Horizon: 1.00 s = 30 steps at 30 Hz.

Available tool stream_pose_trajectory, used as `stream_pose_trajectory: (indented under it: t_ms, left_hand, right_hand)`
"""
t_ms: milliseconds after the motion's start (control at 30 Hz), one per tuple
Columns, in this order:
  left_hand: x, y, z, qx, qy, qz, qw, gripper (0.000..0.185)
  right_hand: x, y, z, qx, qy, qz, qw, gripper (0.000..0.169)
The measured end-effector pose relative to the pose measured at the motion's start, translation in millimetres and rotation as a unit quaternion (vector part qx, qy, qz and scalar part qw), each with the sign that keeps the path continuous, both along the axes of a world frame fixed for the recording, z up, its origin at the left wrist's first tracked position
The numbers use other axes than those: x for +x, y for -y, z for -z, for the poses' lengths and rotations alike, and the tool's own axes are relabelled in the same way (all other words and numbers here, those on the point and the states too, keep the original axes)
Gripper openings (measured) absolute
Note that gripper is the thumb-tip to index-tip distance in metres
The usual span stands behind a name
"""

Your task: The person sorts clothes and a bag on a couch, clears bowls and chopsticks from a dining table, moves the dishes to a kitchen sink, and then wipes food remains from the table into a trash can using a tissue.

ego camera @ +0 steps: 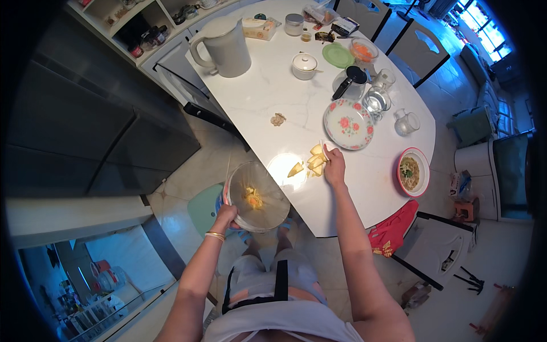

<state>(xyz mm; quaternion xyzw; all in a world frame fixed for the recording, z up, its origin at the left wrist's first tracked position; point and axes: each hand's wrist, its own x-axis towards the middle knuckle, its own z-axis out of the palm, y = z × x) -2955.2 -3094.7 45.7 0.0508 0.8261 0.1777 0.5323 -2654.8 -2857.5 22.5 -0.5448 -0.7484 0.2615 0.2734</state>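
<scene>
My left hand [227, 215] grips the rim of a round waste bin [273, 205] lined with a clear plastic bag, held beside the table edge. Yellow scraps [253, 199] lie at the bottom of the bin. On the white table, my right hand [334, 166] holds a white tissue or wipe [327, 148] against a small heap of yellow peel-like pieces [316, 160]. One separate yellow wedge [295, 169] lies to the left of the heap, nearer the edge. Small yellow crumbs are scattered around them. Beyond my right hand sits a floral plate [348, 124].
A crumpled brown-white lump [278, 119] lies on the table [256, 98]. Farther back stand a large pitcher [226, 51], a lidded pot [304, 65] and a glass jug [350, 83]. Glass mugs [406, 123] and a food bowl [412, 173] are at right. A green stool [201, 211] stands behind the bin.
</scene>
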Motion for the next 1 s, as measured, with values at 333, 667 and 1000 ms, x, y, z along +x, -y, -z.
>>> stream_pose_trajectory:
  t_ms: [333, 667, 1000]
  left_hand:
    - [2, -8, 1, -0.014, -0.026, 0.024, 0.999, 0.036]
    - [-4, 4, -4, -0.018, 0.019, 0.017, 1.0, 0.037]
    - [-1, 9, -5, -0.007, 0.036, 0.014, 0.999, 0.038]
  right_hand:
    - [-92, 113, 3, -0.012, -0.026, -0.118, 0.993, 0.06]
    - [-26, 88, -33, -0.014, -0.037, 0.03, 0.999, 0.057]
    - [-42, 133, -2, 0.047, 0.116, 0.069, 0.99, 0.056]
